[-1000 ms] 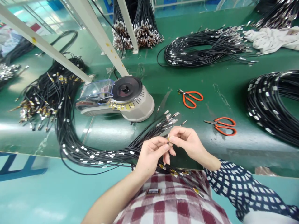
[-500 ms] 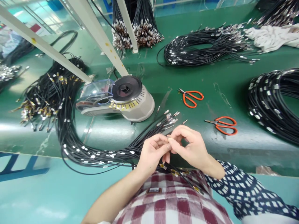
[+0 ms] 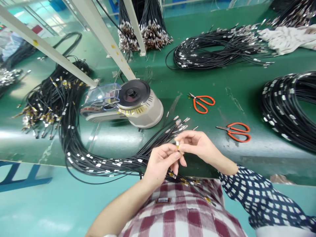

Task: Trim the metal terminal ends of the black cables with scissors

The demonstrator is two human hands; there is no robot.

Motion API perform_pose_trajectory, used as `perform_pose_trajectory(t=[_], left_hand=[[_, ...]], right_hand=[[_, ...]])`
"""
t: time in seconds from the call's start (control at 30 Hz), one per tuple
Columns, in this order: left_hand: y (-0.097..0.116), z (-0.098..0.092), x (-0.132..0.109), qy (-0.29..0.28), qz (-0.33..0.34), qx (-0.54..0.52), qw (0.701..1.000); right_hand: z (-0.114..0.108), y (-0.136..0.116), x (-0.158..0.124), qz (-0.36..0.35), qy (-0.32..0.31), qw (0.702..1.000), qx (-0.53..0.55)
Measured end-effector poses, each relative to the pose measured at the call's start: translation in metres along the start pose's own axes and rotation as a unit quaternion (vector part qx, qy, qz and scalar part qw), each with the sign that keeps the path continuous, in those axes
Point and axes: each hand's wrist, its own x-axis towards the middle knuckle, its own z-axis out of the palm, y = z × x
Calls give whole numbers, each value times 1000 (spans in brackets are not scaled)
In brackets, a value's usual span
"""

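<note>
My left hand (image 3: pixel 160 162) is closed in a pinch on a thin black cable, just above the table's front edge. At the same spot, thumb and forefinger of my right hand (image 3: pixel 201 147) grip that cable's tip (image 3: pixel 177 144), which shows white with a bit of yellow tape. The fingers partly hide it. Beside and under my left hand runs a thick bundle of black cables (image 3: pixel 98 166) with white labels, its silvery ends (image 3: pixel 180 123) lying just beyond my hands. Several yellow-taped cable ends (image 3: pixel 187 181) hang over my checked apron (image 3: pixel 182 210).
A round tape dispenser (image 3: pixel 145 115) stands left of centre, near white metal posts (image 3: pixel 106 36). Two orange-handled snips (image 3: pixel 203 102) lie on the green table (image 3: pixel 222 79). Coiled cables (image 3: pixel 212 51), a larger coil (image 3: pixel 278 105) and a white cloth (image 3: pixel 283 39) are at the right.
My right hand has turned and its fingers have straightened somewhat, so the white and yellow cable tip now shows between the fingertips. My left hand stays nearly in place.
</note>
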Motion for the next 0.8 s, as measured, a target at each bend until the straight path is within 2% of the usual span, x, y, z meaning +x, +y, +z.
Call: perform_pose_trajectory(t=[0.17, 0.27, 0.47, 0.53, 0.67, 0.73, 0.8], left_hand=[[7, -1, 2, -54, -45, -38, 997], [10, -4, 5, -79, -86, -69, 991], [1, -19, 15, -120, -142, -101, 977], [-2, -24, 17, -124, -157, -118, 973], [-4, -25, 21, -128, -160, -113, 972], [-8, -16, 20, -134, -143, -58, 979], [-16, 1, 18, -126, -93, 57, 986]], right_hand=[[-7, -6, 8, -29, -79, 996, -18], [-8, -10, 10, -5, -107, 994, -16], [-1, -17, 5, 21, -94, 994, -60], [0, -16, 3, 4, -60, 990, -126], [-17, -12, 1, -73, 71, 960, -260], [-37, -12, -4, -104, 141, 944, -281], [-61, -14, -14, -129, 221, 915, -313]])
